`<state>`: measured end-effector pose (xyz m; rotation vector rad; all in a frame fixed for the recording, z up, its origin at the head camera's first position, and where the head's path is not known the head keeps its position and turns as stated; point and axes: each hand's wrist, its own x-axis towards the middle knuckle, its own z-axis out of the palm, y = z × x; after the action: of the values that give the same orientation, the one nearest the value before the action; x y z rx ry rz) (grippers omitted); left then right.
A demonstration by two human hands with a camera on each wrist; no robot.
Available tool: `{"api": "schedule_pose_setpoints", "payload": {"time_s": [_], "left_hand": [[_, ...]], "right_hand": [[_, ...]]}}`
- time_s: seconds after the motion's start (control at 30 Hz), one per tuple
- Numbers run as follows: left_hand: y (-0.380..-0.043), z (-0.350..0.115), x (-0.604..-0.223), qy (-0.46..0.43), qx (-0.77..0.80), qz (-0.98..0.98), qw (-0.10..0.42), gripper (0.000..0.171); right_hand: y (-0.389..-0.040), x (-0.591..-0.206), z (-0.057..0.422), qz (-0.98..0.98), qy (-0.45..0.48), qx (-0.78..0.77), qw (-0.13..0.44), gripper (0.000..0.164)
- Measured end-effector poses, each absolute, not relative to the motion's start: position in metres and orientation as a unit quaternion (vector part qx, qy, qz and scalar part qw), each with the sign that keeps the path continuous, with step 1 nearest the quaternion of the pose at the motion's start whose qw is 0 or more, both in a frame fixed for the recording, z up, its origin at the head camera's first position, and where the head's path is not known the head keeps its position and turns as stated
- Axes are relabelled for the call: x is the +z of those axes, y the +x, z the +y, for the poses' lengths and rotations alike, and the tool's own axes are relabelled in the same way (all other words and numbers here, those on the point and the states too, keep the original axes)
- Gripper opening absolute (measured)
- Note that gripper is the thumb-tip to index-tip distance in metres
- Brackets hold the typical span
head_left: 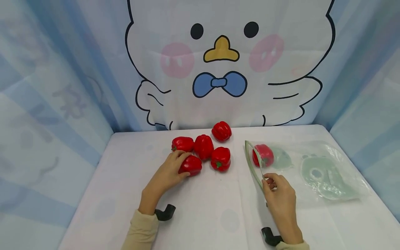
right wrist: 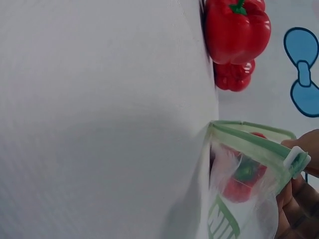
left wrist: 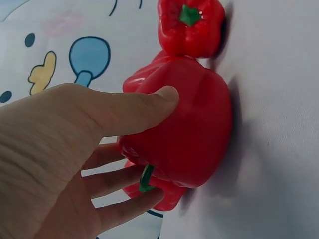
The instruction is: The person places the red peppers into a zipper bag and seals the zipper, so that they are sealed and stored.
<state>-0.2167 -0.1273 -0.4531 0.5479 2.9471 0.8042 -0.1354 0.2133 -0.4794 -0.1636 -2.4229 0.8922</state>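
My left hand (head_left: pixel 168 171) grips a red bell pepper (head_left: pixel 192 165) at the near left of a group of peppers. In the left wrist view the thumb presses on its side, and the other fingers reach behind it. My right hand (head_left: pixel 280 194) pinches the green-edged mouth of a clear zip bag (head_left: pixel 315 149) lying on the table. A white slider (right wrist: pixel 293 157) shows at the bag's edge beside the right fingers in the right wrist view. One red bell pepper (head_left: pixel 263 155) lies inside the bag, just past its parted mouth.
Several more red bell peppers (head_left: pixel 203 147) stand close around the gripped one, another pepper (head_left: pixel 221 131) at the table's far edge. Behind the white table (head_left: pixel 215 211) hangs a cartoon-printed curtain (head_left: pixel 218 111), and curtains close both sides. Each wrist carries a black mount (head_left: pixel 166 212).
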Motion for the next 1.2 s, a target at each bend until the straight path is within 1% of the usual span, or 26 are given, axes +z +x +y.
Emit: {"api": "schedule_pose_setpoints", "payload": {"time_s": [0.27, 0.5, 0.87, 1.07, 1.2], "left_hand": [[-0.216, -0.124, -0.454, 0.188, 0.290, 0.938, 0.030, 0.070], [-0.217, -0.126, -0.447, 0.180, 0.324, 0.927, 0.054, 0.069], [-0.215, -0.116, -0.444, 0.179, 0.363, 0.913, 0.059, 0.071], [-0.215, -0.109, -0.451, 0.169, 0.405, 0.896, 0.066, 0.067], [-0.217, -0.104, -0.451, 0.159, 0.439, 0.882, 0.061, 0.065]], "right_hand": [[-0.135, -0.482, 0.215, -0.905, -0.070, 0.329, 0.260, 0.017], [-0.135, -0.482, 0.215, -0.906, -0.075, 0.332, 0.251, 0.018], [-0.135, -0.481, 0.214, -0.905, -0.068, 0.335, 0.255, 0.017], [-0.134, -0.482, 0.213, -0.906, -0.068, 0.332, 0.252, 0.017], [-0.136, -0.481, 0.211, -0.906, -0.063, 0.329, 0.259, 0.017]]}}
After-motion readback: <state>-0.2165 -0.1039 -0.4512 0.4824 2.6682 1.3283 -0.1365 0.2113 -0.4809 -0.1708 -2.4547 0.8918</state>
